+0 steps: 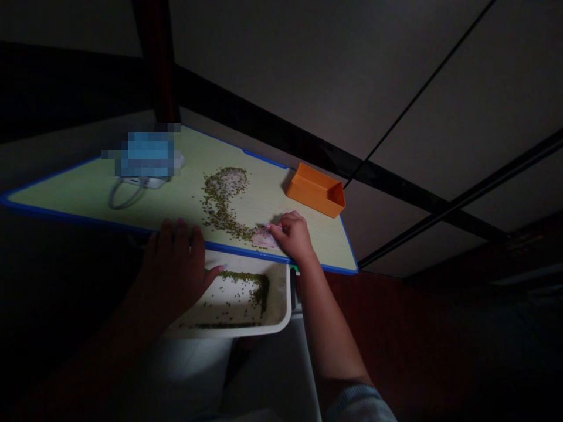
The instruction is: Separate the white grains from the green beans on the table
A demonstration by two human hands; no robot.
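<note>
A trail of small green beans mixed with pale grains (222, 202) lies across a light table (88, 193) with a blue edge. My right hand (294, 234) rests on the table at the near end of the trail, fingers curled together over the grains by the edge. My left hand (176, 266) grips the rim of a white tray (281, 319) held just below the table's near edge. The tray holds a band of green beans (246, 287).
An orange box (315, 190) stands at the table's far right corner. A white device with a looped cable (132, 190) and a blurred blue patch sit at the back left. The surroundings are dark, with a tiled floor beyond.
</note>
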